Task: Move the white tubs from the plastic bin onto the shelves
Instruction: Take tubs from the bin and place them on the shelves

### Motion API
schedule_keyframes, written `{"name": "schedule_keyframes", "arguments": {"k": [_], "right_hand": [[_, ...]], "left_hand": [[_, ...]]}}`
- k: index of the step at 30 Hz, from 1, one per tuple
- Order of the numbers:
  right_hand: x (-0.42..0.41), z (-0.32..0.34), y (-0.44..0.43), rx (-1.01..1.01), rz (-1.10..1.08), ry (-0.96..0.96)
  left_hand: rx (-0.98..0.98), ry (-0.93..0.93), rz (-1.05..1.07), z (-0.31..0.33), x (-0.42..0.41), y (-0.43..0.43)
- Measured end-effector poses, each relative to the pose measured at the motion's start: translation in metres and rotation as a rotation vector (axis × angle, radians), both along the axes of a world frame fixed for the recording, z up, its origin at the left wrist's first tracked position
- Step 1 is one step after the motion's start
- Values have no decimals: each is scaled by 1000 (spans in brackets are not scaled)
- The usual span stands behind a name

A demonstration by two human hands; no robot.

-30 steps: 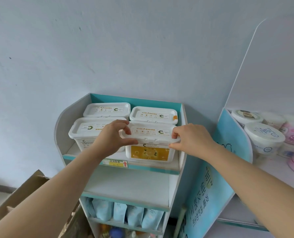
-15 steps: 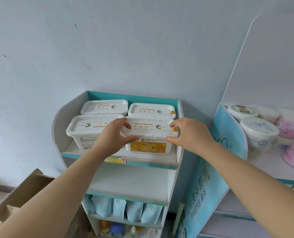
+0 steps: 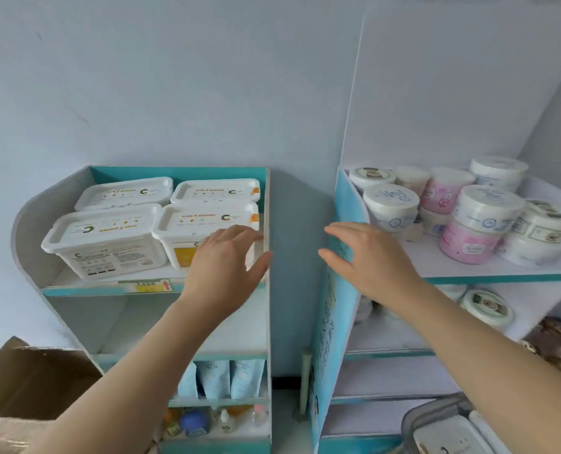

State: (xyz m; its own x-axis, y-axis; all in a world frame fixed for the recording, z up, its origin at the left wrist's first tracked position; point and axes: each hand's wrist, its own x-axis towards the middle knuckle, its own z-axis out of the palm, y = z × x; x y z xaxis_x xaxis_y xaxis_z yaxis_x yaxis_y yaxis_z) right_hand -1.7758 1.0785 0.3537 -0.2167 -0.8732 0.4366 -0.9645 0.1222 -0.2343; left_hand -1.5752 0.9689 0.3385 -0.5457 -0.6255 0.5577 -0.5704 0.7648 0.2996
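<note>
Several white rectangular tubs stand on the top shelf (image 3: 115,286) of the left teal unit. The front right tub (image 3: 204,224) has a yellow label, the front left tub (image 3: 105,240) sits beside it, and two more stand behind. My left hand (image 3: 226,263) hovers in front of the front right tub with fingers spread, holding nothing. My right hand (image 3: 367,257) hangs empty, fingers straight, in front of the right unit's blue side panel (image 3: 331,322). At the bottom right the plastic bin (image 3: 436,421) shows a white tub (image 3: 449,437) inside.
Round white and pink jars (image 3: 469,217) crowd the right unit's top shelf. A lower jar (image 3: 487,306) sits one shelf down. An open cardboard box (image 3: 27,385) stands at the lower left. Blue pouches (image 3: 220,378) and small bottles fill the left unit's lower shelves.
Both hands have let go of the front right tub, which now rests on the shelf. They have drawn back and to the right, and my view has swung right.
</note>
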Motion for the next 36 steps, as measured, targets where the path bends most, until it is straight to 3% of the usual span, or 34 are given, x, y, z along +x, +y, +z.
{"name": "schedule_keyframes", "arguments": {"k": [9,17,28,36], "right_hand": [[-114,-56,185,122,-180,-73],[-193,-138,308,328,-366,-247],[-245,-270,325,575,-454,-503],[-266,-355,297,674,-439,-637]], "left_hand": [[128,-102,-253,-66,-134,147],[494,-260,-346,-159,-221,248],[894,-592,-232,-283,-270,259],[1048,-766,-146,-357,-304,261]]}}
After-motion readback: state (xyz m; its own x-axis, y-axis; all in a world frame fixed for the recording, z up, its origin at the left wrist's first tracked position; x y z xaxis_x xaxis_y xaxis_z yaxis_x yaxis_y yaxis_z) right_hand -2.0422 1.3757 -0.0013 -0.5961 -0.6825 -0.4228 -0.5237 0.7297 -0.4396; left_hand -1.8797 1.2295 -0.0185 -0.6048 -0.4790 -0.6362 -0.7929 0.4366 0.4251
